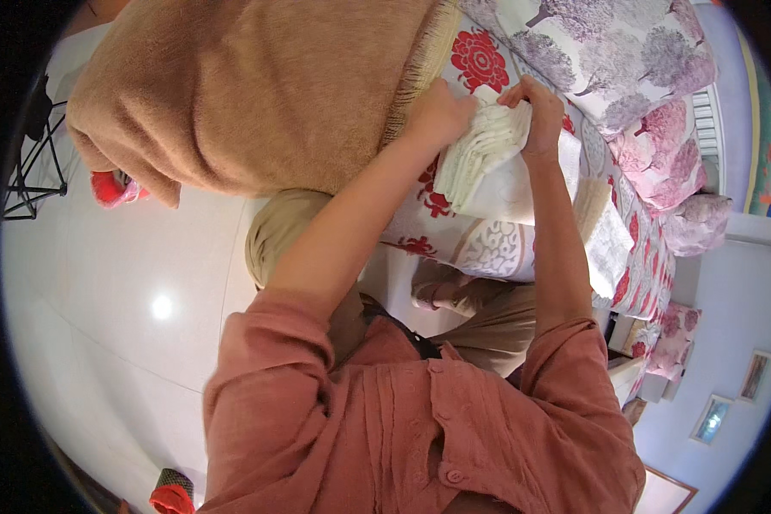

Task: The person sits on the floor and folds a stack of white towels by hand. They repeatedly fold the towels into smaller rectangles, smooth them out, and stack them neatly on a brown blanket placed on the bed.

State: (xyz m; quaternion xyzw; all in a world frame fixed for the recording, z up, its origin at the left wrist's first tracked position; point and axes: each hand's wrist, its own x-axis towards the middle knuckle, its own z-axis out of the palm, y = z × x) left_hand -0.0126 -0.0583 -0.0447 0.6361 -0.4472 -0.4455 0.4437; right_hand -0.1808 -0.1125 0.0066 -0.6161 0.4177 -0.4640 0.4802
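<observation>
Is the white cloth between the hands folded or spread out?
Folded: the white cloth shows stacked layers between the left hand and right hand.

Left head-worn fisheye — faces steeply down from above the wearer's shirt (403,420), close at 6 o'clock; brown blanket (257,94) farther, 11 o'clock.

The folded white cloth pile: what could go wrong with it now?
The folded white cloth pile might spread apart, because its layers look uneven between the left hand and right hand. The pale yellow fringe on the fuzzy brown blanket could perhaps catch and tug, since it runs close by the left hand.
</observation>
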